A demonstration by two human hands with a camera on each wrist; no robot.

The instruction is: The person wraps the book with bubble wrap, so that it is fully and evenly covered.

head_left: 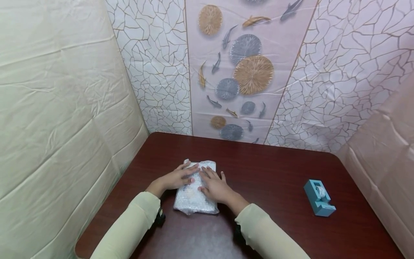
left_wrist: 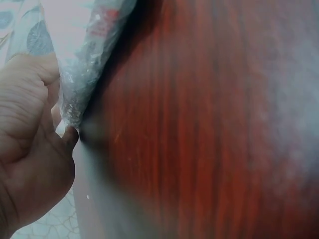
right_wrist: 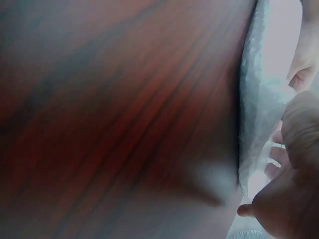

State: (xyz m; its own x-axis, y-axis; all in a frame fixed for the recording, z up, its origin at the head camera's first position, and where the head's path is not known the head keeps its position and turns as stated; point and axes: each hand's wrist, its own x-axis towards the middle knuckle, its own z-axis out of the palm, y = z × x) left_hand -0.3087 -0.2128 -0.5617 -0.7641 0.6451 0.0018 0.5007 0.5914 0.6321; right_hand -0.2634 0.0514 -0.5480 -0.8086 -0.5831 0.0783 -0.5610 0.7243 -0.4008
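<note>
A flat rectangular package in bubble wrap (head_left: 194, 199) lies on the dark red wooden table, left of its middle. My left hand (head_left: 176, 178) rests on its upper left part with the fingers spread. On its upper right part lies my right hand (head_left: 216, 187), fingers stretched out across the wrap. The fingertips of both hands come close together near the package's far end. In the left wrist view the wrap (left_wrist: 82, 55) shows some red print, and the left little finger is at its edge. The right wrist view shows the wrapped package (right_wrist: 264, 94) beside the right hand.
A blue tape dispenser (head_left: 318, 199) with a roll of clear tape stands at the right of the table (head_left: 265, 172). Patterned cloth (head_left: 155, 64) hangs behind the table's far edge, and pale cloth walls (head_left: 64, 108) close in both sides.
</note>
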